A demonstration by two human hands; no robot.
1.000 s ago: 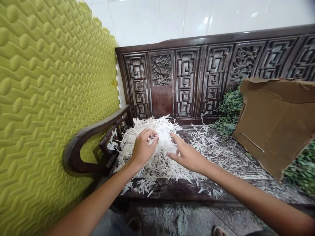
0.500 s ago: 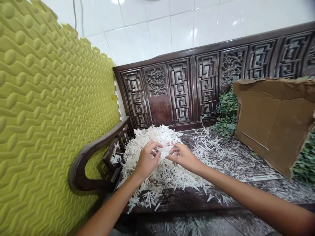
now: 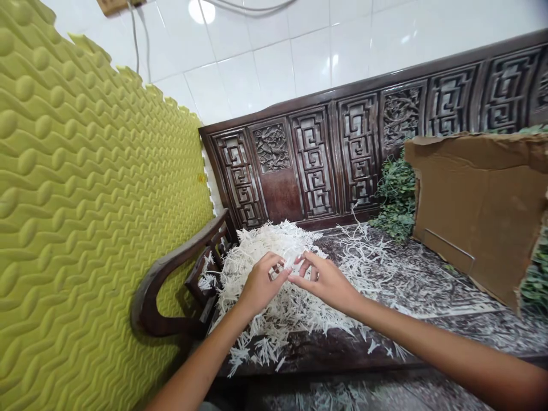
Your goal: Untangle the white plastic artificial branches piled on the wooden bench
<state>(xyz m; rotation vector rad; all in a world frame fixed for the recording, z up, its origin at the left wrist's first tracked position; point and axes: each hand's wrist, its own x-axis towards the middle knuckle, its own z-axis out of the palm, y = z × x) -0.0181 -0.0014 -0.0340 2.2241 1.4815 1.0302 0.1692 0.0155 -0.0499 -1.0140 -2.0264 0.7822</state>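
Note:
My left hand (image 3: 262,281) is closed, thumb and fingers pinching a white plastic sprig (image 3: 293,264). From the other side my right hand (image 3: 329,283) grips the same sprig, its thumb tip close to the left thumb. The fingers and the white background hide much of the sprig's shape. Directly beneath both hands lies a big heap of white plastic sprigs (image 3: 295,311) with thin stems and branching tips. Some loose white stems (image 3: 363,251) are strewn to the right of the heap.
The heap rests on a dark wooden bench with a carved backrest (image 3: 280,194) and a curved armrest (image 3: 148,297). A yellow foam mat (image 3: 98,205) stands at the left. To the right, a brown cardboard sheet (image 3: 479,211) leans by green artificial foliage (image 3: 396,197).
My hands have drawn closer together, with the thumb tips now nearly meeting over the white sprig. The whole view has shifted slightly.

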